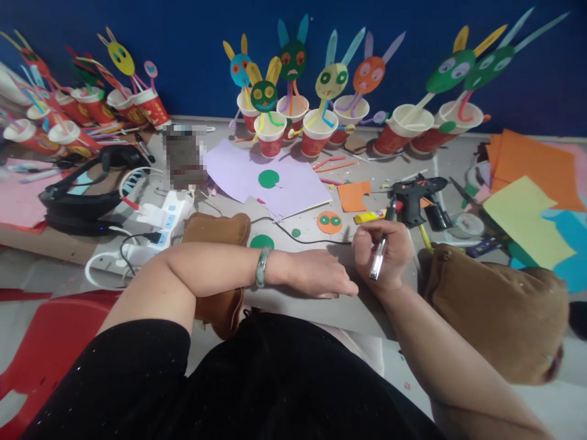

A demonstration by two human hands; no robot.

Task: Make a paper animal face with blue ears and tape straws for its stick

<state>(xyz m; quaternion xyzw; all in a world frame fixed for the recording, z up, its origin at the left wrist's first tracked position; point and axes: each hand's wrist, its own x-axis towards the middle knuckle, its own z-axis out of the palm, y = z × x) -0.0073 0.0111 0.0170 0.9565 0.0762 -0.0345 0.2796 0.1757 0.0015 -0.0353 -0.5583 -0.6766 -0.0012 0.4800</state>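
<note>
My right hand (394,250) is closed around a pen (378,256) with a clear lower end and a dark upper part, held slantwise above the table. Beside it, my left hand (318,275) lies low over the table edge, back up, fingers curled together; its underside is hidden. A bangle (262,267) circles the left wrist. Just beyond the hands is an orange paper disc (329,222) bearing two green ovals with dark centres. A green paper disc (262,242) lies partly behind the left wrist, and another green disc (268,179) rests on purple paper (233,165).
Red paper cups (320,135) with paper rabbit-like figures line the blue wall. A black glue gun (415,198) and yellow glue tube (370,216) lie past my right hand. Coloured paper (527,223) is at right, a power strip (172,217) at left. Brown cushions (498,311) flank me.
</note>
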